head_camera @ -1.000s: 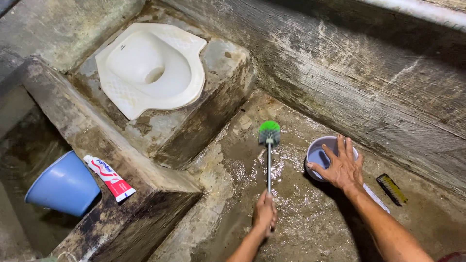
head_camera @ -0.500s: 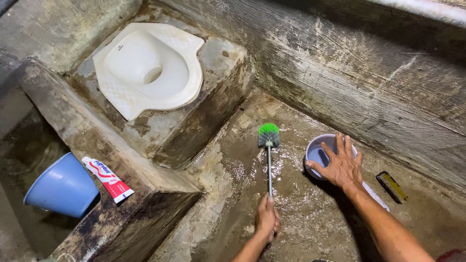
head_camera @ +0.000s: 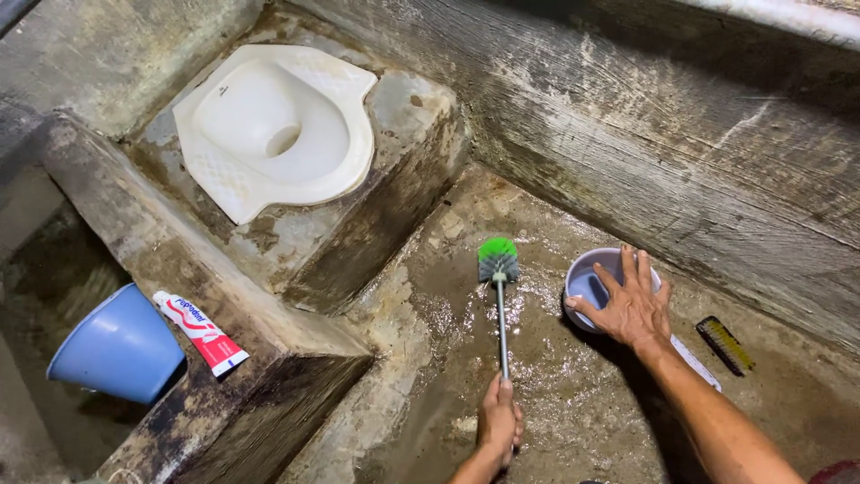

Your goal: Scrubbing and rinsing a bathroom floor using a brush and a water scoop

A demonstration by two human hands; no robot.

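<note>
Up and left of both hands, a white squat toilet pan (head_camera: 273, 134) sits on its raised concrete step. Beneath the spread, open right hand (head_camera: 632, 309) lies a blue-grey bowl (head_camera: 587, 282). Closed around a long-handled brush (head_camera: 499, 296), the left hand (head_camera: 500, 421) presses its green bristles to the wet floor (head_camera: 555, 394).

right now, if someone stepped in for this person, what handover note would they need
Left hand: gripping the end of the long-handled green-bristled brush, bristles down on the wet concrete floor.
Right hand: spread flat over the rim of the round pale blue plastic dipper standing on the floor.
Nearby: small dark hand brush by the wall; white squat toilet pan on the raised step; blue plastic bucket and toothpaste tube at left.
Done: floor around the bristles is wet.
Left: floor looks stained all over.
</note>
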